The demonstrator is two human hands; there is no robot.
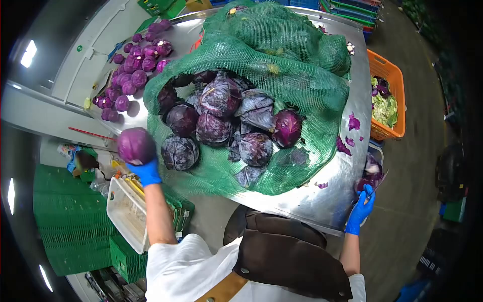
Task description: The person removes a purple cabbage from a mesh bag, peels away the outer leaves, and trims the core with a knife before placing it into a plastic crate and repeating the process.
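Note:
My left hand (144, 172), in a blue glove, grips a smooth purple red cabbage (136, 145) from below, off the left edge of the table. At the table's right edge is my gloved right hand (360, 211), its fingers closed; a thin, pale blade-like thing (382, 182) juts out past them, too small to name surely. Just beyond those fingers lie purple cabbage leaves (372, 168), partly hidden. In front of me an opened green mesh sack (302, 171) spills several red cabbages (214, 128) with dull outer leaves.
A steel table (271, 202) carries the sack. Small trimmed red cabbages (132, 75) are heaped at its far left. An orange crate (397, 95) with leaf scraps stands to the right. A white basket (121, 211) and green crates (70, 216) stand at the left.

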